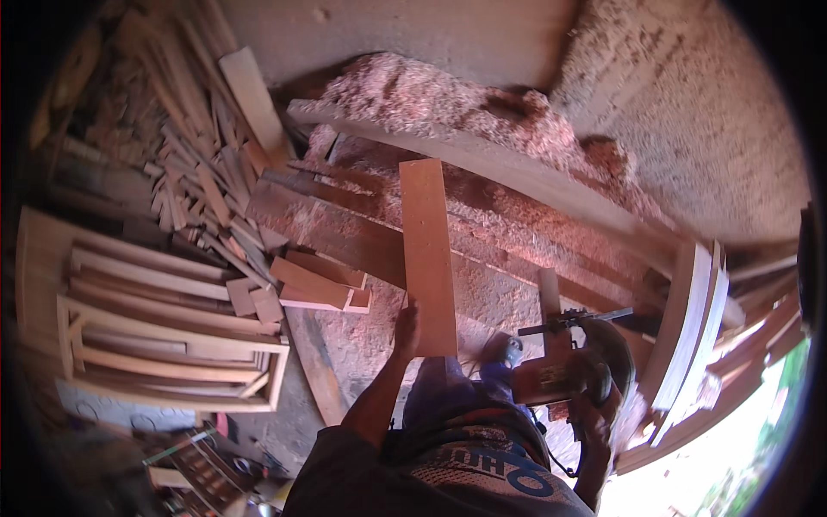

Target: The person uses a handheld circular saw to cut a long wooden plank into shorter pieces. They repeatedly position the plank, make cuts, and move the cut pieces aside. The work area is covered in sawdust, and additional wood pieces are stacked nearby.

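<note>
My left hand point(405, 332) grips a flat reddish-brown board point(427, 241) by the left edge of its lower end; the board points away from me. My right hand point(593, 396) is closed round the handle of a handheld power tool point(547, 381), which has a metal rod or bracket across its far end and a dark cord hanging below. The tool is right of the board and apart from it. My legs and one shoe point(508, 349) show below, partly hidden by the board and my shirt.
Wood shavings point(431, 95) lie heaped behind long beams point(482, 164). Offcuts point(207, 189) pile at left, beside short boxed pieces point(319, 284) and stacked wooden frames point(172, 358). Curved boards point(685, 319) stand at right near a bright opening. Loose planks point(314, 362) lie on the dusty floor.
</note>
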A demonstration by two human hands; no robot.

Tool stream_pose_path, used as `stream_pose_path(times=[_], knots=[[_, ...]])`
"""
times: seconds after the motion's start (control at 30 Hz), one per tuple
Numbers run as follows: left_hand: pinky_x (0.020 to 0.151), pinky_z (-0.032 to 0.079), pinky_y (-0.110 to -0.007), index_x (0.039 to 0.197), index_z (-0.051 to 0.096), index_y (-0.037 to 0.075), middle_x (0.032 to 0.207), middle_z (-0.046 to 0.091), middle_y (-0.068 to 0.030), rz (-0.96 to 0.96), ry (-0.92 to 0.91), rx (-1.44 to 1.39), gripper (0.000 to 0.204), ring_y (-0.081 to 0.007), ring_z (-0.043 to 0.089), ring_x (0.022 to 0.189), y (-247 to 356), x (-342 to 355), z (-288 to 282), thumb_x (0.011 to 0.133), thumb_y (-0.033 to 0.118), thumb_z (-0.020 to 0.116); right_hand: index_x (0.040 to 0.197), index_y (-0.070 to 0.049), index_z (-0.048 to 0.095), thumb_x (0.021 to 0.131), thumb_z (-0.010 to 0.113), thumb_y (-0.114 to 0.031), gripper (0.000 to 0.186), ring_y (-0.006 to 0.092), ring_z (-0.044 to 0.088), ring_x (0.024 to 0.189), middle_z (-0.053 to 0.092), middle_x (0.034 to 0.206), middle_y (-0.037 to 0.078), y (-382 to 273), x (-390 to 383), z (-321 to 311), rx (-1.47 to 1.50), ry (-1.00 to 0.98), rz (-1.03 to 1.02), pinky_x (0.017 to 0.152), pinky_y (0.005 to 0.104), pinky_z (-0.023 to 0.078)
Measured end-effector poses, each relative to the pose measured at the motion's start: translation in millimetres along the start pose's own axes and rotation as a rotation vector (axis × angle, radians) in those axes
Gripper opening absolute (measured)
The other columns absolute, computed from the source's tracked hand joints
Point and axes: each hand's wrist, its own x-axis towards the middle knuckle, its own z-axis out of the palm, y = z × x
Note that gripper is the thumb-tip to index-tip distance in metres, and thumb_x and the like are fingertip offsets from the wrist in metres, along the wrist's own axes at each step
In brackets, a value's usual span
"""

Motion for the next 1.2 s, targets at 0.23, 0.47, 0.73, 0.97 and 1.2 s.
stream_pose_path(times=[0.23,0.47,0.73,0.97,1.2], knots=[[0.108,0.043,-0.053,0.152,0.038,0.006,0.135,0.059,-0.0268,0.331,0.575,0.248,0.079,-0.0446,0.054,0.129,7,-31,58,0.093,0.045,0.073,0.129,-0.001,0.067,0.08,0.075,-0.018,0.052,0.0198,0.068,0.079,0.072,0.093,0.013,-7,60,-28,-0.385,-0.274,-0.222,0.072,0.0363,0.054],[0.095,0.056,-0.049,0.152,0.034,0.018,0.134,0.063,-0.0247,0.191,0.335,0.164,0.081,-0.045,0.065,0.121,9,-33,37,0.086,0.018,0.081,0.124,-0.006,0.067,0.081,0.081,-0.022,0.047,0.0284,0.073,0.081,0.073,0.091,0.017,-4,87,-57,-0.561,-0.469,-0.274,0.074,0.0415,0.055],[0.093,0.055,-0.057,0.149,0.032,0.021,0.127,0.066,-0.0283,0.216,0.339,0.155,0.08,-0.0513,0.065,0.115,6,-41,43,0.084,0.021,0.079,0.128,-0.007,0.064,0.081,0.082,-0.022,0.053,0.0346,0.075,0.092,0.076,0.096,0.019,3,96,-68,-0.584,-0.551,-0.302,0.08,0.0437,0.057],[0.103,0.052,-0.05,0.141,0.038,0.016,0.138,0.058,-0.0255,0.255,0.232,0.23,0.079,-0.0434,0.06,0.127,15,-32,22,0.079,0.022,0.087,0.132,-0.007,0.062,0.08,0.083,-0.029,0.061,0.0353,0.075,0.096,0.076,0.102,0.019,2,77,-54,-0.688,-0.499,-0.228,0.084,0.0461,0.058],[0.117,0.021,-0.074,0.16,0.033,0.019,0.168,0.019,-0.0255,0.393,-0.009,0.984,0.12,-0.0448,0.018,0.156,81,6,-11,0.062,0.051,0.094,0.125,-0.007,0.063,0.08,0.083,-0.032,0.055,0.0355,0.075,0.089,0.075,0.094,0.018,-12,63,-32,-0.816,-0.423,-0.218,0.078,0.0455,0.057]])
